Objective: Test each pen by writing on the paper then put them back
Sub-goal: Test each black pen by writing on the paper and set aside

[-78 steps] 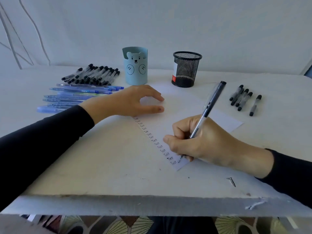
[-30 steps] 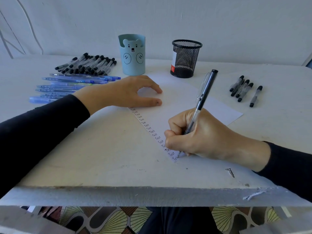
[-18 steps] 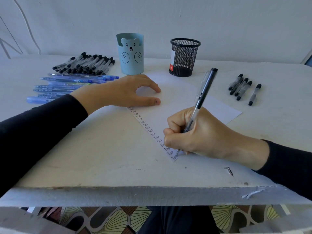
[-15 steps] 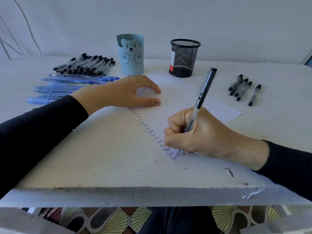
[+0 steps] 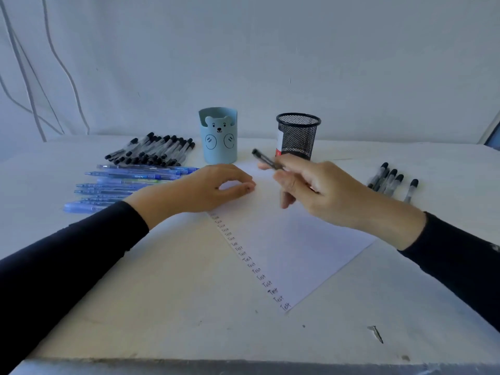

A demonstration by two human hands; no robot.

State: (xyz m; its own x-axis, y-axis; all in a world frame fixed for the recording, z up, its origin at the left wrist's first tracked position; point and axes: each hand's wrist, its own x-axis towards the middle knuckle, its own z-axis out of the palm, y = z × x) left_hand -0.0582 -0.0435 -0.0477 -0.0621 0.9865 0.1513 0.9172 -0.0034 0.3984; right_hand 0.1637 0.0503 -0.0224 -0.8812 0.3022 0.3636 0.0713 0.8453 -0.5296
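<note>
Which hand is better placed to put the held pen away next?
Right. The right hand grips the pen above the paper, and the small group of black-capped pens lies on its side. The left hand rests on the paper, holding nothing.

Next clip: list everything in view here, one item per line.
Table: one, white, under everything.
Paper: one, white, centre, "Test" written down its left edge.
Left black pens: many, capped, back left.
Blue pens: several, left, nearer than those.
Bear cup: one, light blue, back centre.
Mesh cup: one, black, right of bear cup.
Right black pens: five, capped, right.
Held pen: one, black, above the paper.
Left hand: fingertips on the paper.
Right hand: grips the held pen.
</note>
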